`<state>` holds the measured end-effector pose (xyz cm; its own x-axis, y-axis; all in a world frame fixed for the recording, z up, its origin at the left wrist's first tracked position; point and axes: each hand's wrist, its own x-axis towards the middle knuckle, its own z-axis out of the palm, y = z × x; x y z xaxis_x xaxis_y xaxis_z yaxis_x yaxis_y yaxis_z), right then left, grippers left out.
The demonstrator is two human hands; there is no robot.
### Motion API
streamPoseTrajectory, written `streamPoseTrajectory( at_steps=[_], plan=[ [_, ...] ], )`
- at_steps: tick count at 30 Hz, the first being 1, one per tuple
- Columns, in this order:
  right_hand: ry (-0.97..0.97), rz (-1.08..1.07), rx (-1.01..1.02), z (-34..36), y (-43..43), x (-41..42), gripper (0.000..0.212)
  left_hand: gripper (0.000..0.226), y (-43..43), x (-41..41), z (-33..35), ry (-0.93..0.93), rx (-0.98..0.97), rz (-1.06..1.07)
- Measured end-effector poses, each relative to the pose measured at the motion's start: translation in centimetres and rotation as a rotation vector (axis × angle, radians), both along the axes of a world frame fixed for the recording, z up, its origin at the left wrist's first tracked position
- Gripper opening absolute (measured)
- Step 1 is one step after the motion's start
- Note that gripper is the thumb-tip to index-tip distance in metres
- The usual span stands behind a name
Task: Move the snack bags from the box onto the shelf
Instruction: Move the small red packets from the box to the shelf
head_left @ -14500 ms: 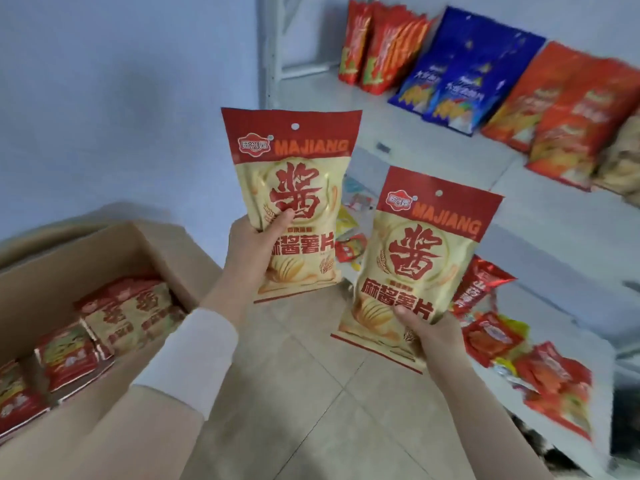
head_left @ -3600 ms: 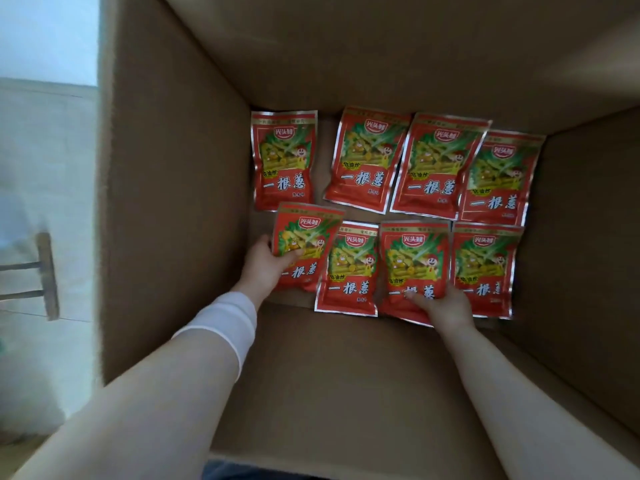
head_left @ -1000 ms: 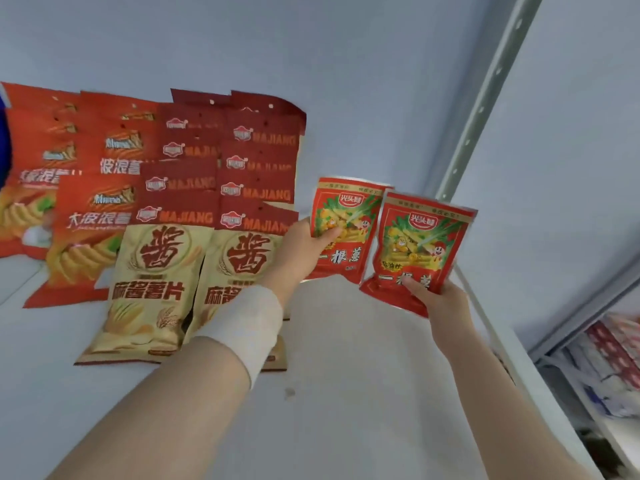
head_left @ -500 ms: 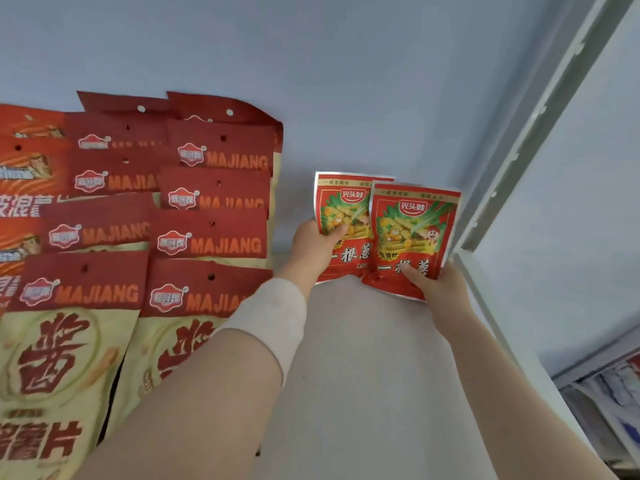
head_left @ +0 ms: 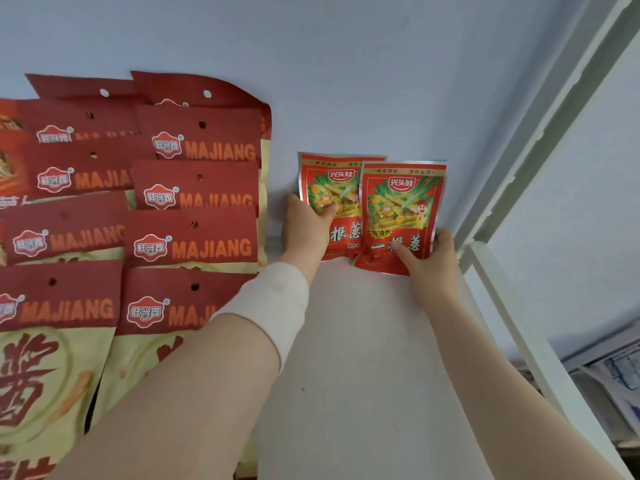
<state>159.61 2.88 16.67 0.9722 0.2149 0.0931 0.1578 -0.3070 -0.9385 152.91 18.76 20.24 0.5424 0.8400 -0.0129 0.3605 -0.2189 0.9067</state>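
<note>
Moved rearward on the white shelf (head_left: 363,375), right of the MAJIANG chip bags (head_left: 194,244): the left snack bag (head_left: 329,181) and right snack bag (head_left: 401,202), overlapping, against the wall. The left hand (head_left: 304,230) pinches the left snack bag; the right hand (head_left: 433,261) pinches the right snack bag.

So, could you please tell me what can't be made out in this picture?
Head view only:
- Left red bag: right edge hidden behind the right red bag, lower corner under the left hand.
- Right hand: most fingers hidden behind its bag.
- MAJIANG bags: cut off by left and bottom edges.
- Lower shelf goods: blurred, cropped at right edge.
</note>
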Motion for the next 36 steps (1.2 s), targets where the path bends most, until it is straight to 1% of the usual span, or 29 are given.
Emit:
streamPoseTrajectory(
  at_steps=[3, 6, 8, 10, 13, 15, 17, 20, 23, 25, 27, 29, 32, 36],
  plan=[
    [-0.029, -0.049, -0.066, -0.5, 0.1, -0.3, 0.057, 0.049, -0.5, -0.2, 0.1, 0.008, 0.04, 0.062],
    [-0.074, -0.08, -0.148, -0.4, -0.2, -0.9, 0.071, 0.053, -1.3, -1.1, 0.6, -0.056, 0.13, 0.135],
    [-0.131, -0.117, -0.227, 0.0, -0.5, -1.8, 0.079, 0.061, -2.3, -1.8, 0.8, -0.082, 0.271, 0.16],
    [-0.222, -0.161, -0.331, 0.4, -1.1, -2.9, 0.074, 0.063, -3.5, -2.6, 0.6, -0.065, 0.504, 0.106],
    [-0.326, -0.146, -0.528, 1.0, -1.9, -4.7, 0.06, 0.047, -4.7, -4.0, 0.8, 0.042, 0.912, -0.085],
    [-0.412, -0.069, -0.688, 1.8, -2.4, -6.0, 0.052, 0.038, -5.0, -5.4, 1.8, 0.15, 1.111, -0.233],
    [-0.486, 0.015, -0.815, 3.2, -3.0, -7.7, 0.047, 0.032, -5.3, -7.5, 3.3, 0.308, 1.224, -0.345],
    [-0.595, 0.132, -0.957, 5.9, -4.3, -11.5, 0.046, 0.028, -6.3, -12.4, 5.9, 0.527, 1.34, -0.324],
    [-0.74, 0.233, -1.013, 7.4, -6.0, -16.5, 0.046, 0.027, -7.8, -19.1, 7.7, 0.667, 1.373, -0.244],
    [-0.831, 0.308, -1.023, 7.3, -7.0, -20.3, 0.046, 0.031, -9.1, -24.5, 7.5, 0.744, 1.339, -0.193],
    [-0.882, 0.386, -1.035, 6.9, -7.9, -24.4, 0.047, 0.034, -10.6, -30.0, 7.0, 0.814, 1.306, -0.173],
    [-0.903, 0.462, -1.019, 6.7, -8.2, -28.8, 0.046, 0.038, -12.1, -35.6, 6.9, 0.895, 1.254, -0.16],
    [-0.974, 0.577, -0.949, 6.8, -7.3, -35.8, 0.041, 0.035, -13.0, -44.2, 7.2, 1.042, 1.163, -0.105],
    [-1.071, 0.765, -0.917, 6.7, -5.4, -46.4, 0.047, 0.032, -14.0, -56.2, 6.1, 1.198, 0.967, -0.005]
  ],
)
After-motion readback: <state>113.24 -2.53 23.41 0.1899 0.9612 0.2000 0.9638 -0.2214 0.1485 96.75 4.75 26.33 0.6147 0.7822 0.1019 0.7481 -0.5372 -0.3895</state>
